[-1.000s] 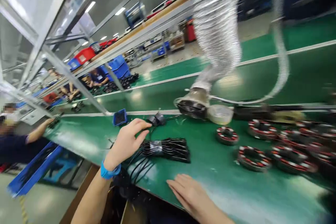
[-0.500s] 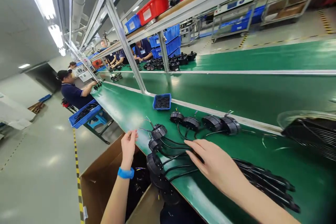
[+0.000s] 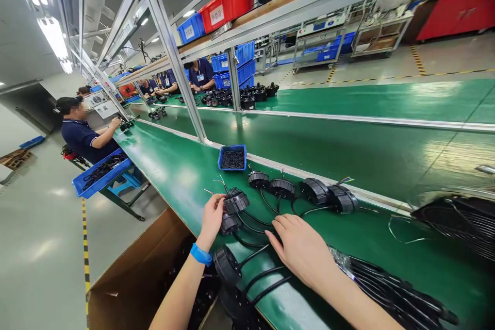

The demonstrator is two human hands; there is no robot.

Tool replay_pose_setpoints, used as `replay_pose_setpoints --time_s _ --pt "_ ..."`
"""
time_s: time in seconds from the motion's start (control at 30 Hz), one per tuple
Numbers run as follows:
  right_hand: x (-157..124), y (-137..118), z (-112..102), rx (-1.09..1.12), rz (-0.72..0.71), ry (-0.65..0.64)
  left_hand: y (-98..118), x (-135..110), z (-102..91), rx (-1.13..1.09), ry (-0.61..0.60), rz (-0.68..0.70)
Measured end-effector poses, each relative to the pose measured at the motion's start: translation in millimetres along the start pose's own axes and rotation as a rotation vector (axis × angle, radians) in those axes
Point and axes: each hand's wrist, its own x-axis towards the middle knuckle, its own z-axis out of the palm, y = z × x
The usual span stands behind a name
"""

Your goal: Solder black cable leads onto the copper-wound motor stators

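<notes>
Several round black motor parts with black leads lie on the green bench [image 3: 174, 175]. My left hand [image 3: 212, 216], with a blue wristband, has its fingers closed on one round part [image 3: 236, 200] near the bench's front edge. My right hand [image 3: 299, 245] lies over the black cables [image 3: 251, 255], fingers bent down onto them; whether it grips one is hidden. Another round part [image 3: 226, 264] hangs at the bench edge just below my hands. More round parts [image 3: 315, 191] sit in a row behind.
A small blue tray [image 3: 232, 157] stands behind the parts. An open cardboard box [image 3: 135, 278] sits on the floor at the bench's front. A bundle of black cables [image 3: 390, 286] lies at right, a black fan grille [image 3: 460, 221] beyond. A seated person [image 3: 83, 131] works at left.
The view swung left from the wound rings to the row of black parts. My left hand dropped from raised and open onto a round part. My right hand slid slightly toward me over the cables.
</notes>
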Motion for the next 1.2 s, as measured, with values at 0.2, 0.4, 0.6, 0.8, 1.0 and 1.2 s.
replay_pose_setpoints --time_s 0.2,0.4,0.6,0.8,1.0,1.2 --pt "38 5 -8 0.122 0.134 -0.327 3 30 9.8 -0.072 -0.095 0.036" --pt "90 -7 8 0.243 0.244 -0.43 0 61 -0.3 -0.08 -0.309 -0.016" --pt "119 -13 37 0.35 0.337 -0.413 13 124 -29.1 0.128 0.004 0.144" --pt "126 -4 46 0.419 0.376 -0.336 41 182 2.5 0.359 -0.084 0.313" --pt "126 1 41 0.43 0.391 -0.256 45 205 37.4 0.73 -0.286 0.361" --pt "127 5 39 0.379 0.397 -0.215 45 215 23.6 1.025 -0.249 0.323"
